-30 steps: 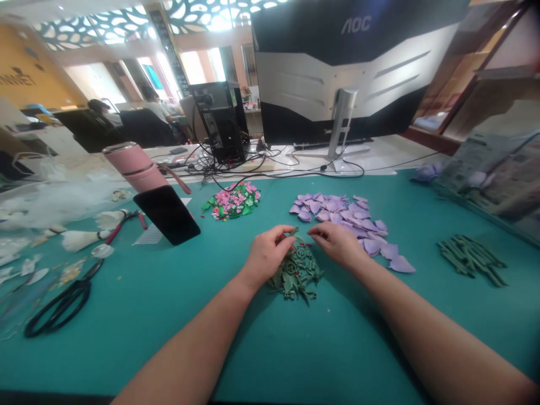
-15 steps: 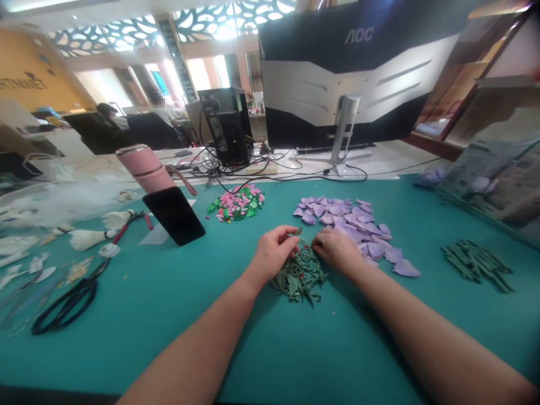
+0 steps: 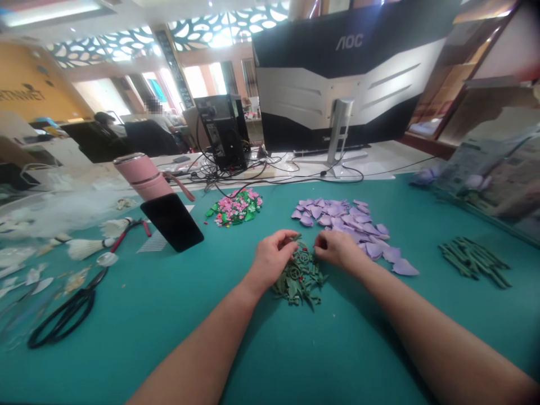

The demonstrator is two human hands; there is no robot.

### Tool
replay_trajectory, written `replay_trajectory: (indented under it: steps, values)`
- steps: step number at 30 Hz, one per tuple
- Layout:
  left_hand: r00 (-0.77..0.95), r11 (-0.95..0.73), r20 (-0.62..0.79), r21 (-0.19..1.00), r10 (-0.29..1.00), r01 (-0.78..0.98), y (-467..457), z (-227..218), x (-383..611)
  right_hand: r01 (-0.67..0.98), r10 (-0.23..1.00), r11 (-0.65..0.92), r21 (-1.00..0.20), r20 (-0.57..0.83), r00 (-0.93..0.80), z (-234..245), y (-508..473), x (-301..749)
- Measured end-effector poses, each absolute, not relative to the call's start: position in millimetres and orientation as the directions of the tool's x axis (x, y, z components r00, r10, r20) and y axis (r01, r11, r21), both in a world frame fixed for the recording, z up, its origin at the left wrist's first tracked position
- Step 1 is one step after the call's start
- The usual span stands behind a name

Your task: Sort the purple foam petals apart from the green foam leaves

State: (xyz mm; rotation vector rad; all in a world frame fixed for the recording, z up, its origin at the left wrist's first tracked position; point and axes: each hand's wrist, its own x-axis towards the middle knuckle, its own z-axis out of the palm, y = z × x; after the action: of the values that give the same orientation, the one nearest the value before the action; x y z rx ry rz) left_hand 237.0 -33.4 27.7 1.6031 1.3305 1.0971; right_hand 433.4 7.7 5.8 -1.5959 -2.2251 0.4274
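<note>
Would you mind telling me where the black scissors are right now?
The black scissors lie on the teal table at the far left of the head view, below the shuttlecocks and left of the black phone.

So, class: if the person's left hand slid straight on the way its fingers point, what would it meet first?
Probably the right hand, just across the top of the green pieces pile. The left hand points rightward at it, though depth is unclear.

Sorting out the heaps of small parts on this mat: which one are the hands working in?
The dark green pile nearest the person, between left hand and right hand. The pink-green, purple and stick piles lie untouched.
</note>
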Motion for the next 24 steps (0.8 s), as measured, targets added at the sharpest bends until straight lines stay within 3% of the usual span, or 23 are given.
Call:
replay_trajectory:
  steps: [5, 8, 13, 19, 24]
  values:
    - [0.136, -0.266, 0.229, 0.853, 0.964, 0.45, -35, 23, 236, 0.577, 0.956, 0.269, -0.771, 0.14, -0.259, 18, 3, 438]
    - [0.158, -0.315, 0.273, 0.81, 0.949, 0.495, -36, 25, 236, 0.364, 0.929, 0.302, -0.881, 0.186, -0.321, 19, -1, 438]
    - [0.177, -0.338, 0.289, 0.782, 0.941, 0.524, -37, 28, 236, 0.318, 0.888, 0.428, -0.846, 0.328, -0.321, 24, -8, 435]
    - [0.189, -0.372, 0.322, 0.752, 0.928, 0.544, -38, 29, 237, 0.342, 0.922, 0.361, -0.868, 0.278, -0.269, 28, -12, 431]
    - [0.218, -0.409, 0.347, 0.732, 0.912, 0.545, -40, 31, 237, 0.41, 0.913, 0.398, -0.821, 0.307, -0.27, 29, -14, 431]
